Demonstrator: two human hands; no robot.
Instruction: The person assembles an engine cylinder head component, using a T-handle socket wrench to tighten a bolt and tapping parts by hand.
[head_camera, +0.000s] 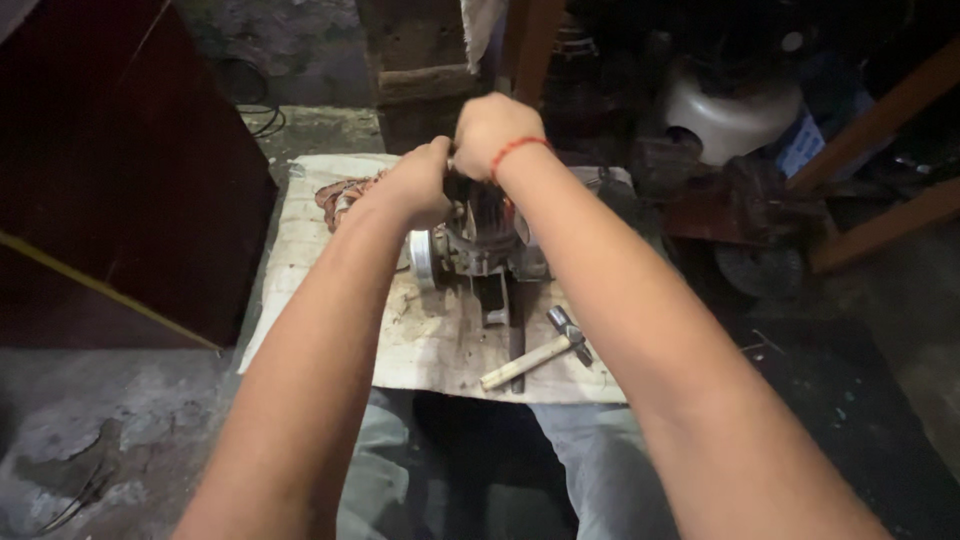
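My left hand (420, 182) is closed on the left side of the motor (478, 240), which sits mid-bench (300, 250) on a dirty white sheet. My right hand (490, 132) is fisted over its top, gripping something I can't see from here (my knuckles hide it). Behind my left hand lies a tangle of copper wire (340, 195); in front of the motor, toward my knees, a hammer (538, 348) lies loose.

As I judge it, the motor could roll or skid if I wrench hard, since only my grip steadies it. The hammer sits near the bench edge, and a jolt could knock it onto my legs.

The motor's long axis seems to run left to right, with its pale round end (422, 255) pointing left.
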